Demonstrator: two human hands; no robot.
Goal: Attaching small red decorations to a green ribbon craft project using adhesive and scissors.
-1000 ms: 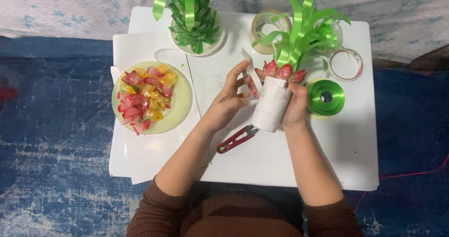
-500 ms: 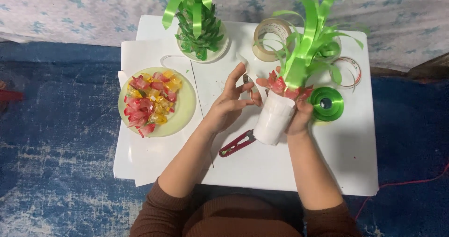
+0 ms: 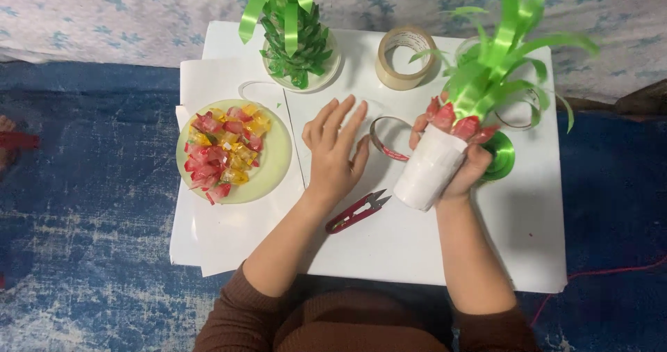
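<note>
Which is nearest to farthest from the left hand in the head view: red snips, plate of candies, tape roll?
From the left hand:
1. Red snips, just below the wrist.
2. Plate of candies, on the far side from the other hand.
3. Tape roll, up toward the table's far edge.

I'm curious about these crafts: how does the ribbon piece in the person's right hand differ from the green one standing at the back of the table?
The held piece is tilted in the right hand; the back piece stands upright on a small dish. The held piece shows a bare white body with only a ring of red pieces near its top; the back piece is covered in dark green pieces. Both carry a tuft of bright green ribbon leaves.
</note>
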